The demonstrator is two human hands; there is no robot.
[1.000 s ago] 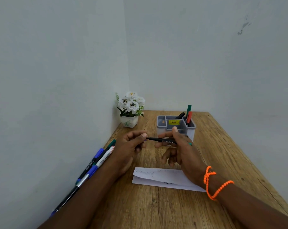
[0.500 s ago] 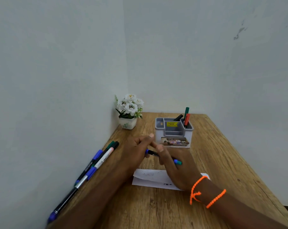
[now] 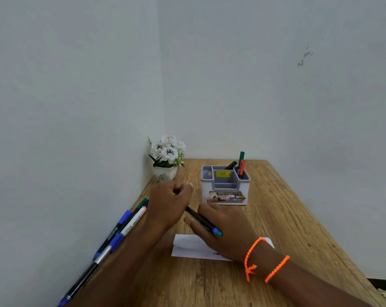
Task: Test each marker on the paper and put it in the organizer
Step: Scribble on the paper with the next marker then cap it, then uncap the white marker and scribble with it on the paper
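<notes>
My right hand, nearest me, grips the slim black marker with a blue-green end over the folded white paper; an unsteady stroke could run ink onto the wooden table. My left hand is curled in a fist, probably around the cap, which could drop. Beyond stands the grey plastic organizer.

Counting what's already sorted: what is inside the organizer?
The organizer holds three markers in its back right compartment: black, green and orange. Their lower ends are hidden by its walls, and the compartment floors are mostly out of sight.
</notes>
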